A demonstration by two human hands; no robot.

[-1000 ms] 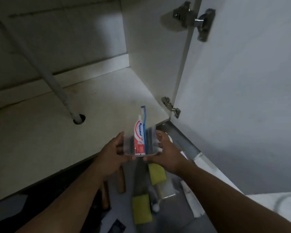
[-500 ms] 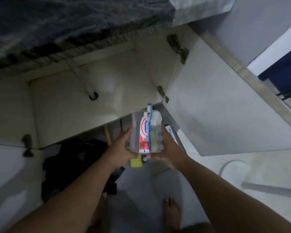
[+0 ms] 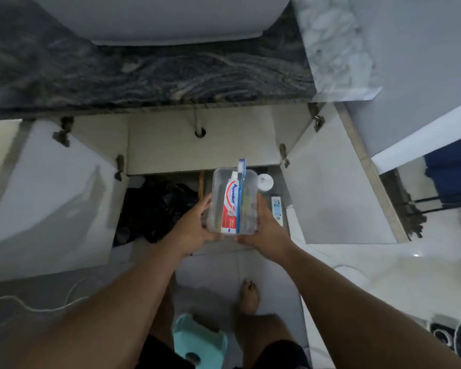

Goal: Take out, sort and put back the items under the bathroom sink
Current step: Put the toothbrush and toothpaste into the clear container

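A teal plastic stool [image 3: 200, 339] stands on the tiled floor [image 3: 213, 272]; a white cord [image 3: 32, 306], perhaps a cable, lies left.

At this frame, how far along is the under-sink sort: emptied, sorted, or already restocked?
Taking out looks done: the visible cabinet floor holds nothing. Sorting is partly done: a toothpaste tube and blue toothbrush sit together in the clear container, held between left hand and right hand. Still left: black bag, white jar and small box lie on the floor, nothing visibly restocked.
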